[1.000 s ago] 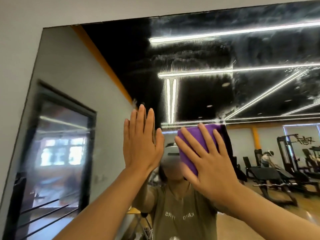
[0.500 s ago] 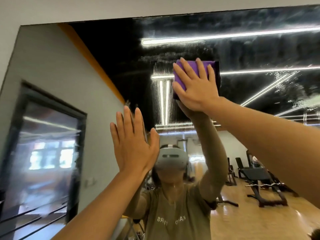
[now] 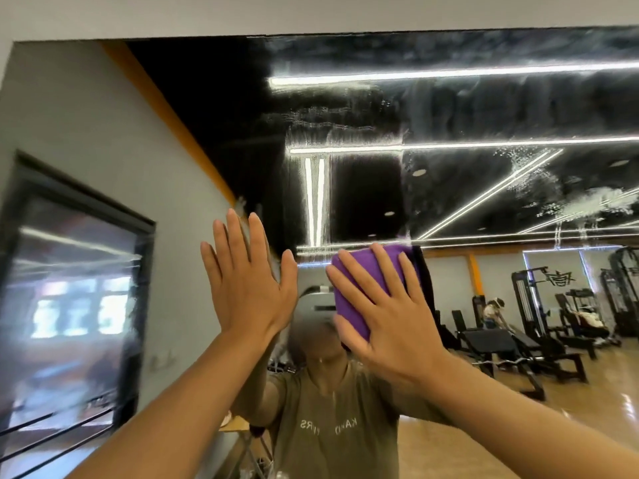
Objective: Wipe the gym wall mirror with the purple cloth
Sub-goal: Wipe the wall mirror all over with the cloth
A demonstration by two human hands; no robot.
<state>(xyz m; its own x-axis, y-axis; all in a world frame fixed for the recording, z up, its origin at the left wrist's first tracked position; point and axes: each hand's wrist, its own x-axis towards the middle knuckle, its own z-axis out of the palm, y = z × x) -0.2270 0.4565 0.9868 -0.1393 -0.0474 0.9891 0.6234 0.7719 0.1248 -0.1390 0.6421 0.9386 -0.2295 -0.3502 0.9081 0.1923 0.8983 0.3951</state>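
I am looking at the mirror (image 3: 449,108), which is filling most of the view under a strip of pale wall (image 3: 311,12); streaks and smears are showing across its upper part, over the reflected ceiling lights. My 2 forearms are reaching up and forward from the bottom edge toward the glass. The right hand (image 3: 387,312) is lying flat with its fingers straight and spread, pressing the purple cloth (image 3: 359,288) against the mirror at about the height of my reflected head; it is not curling round the cloth. The cloth is sitting folded under the palm and fingers, its upper edge and left side showing past them. The left hand (image 3: 247,281) is standing upright just beside it, open, fingers straight and slightly apart, holding nothing, palm toward the glass. I cannot tell whether it is touching. On the reflected shirt (image 3: 332,430), mirrored pale lettering is showing, only partly readable.
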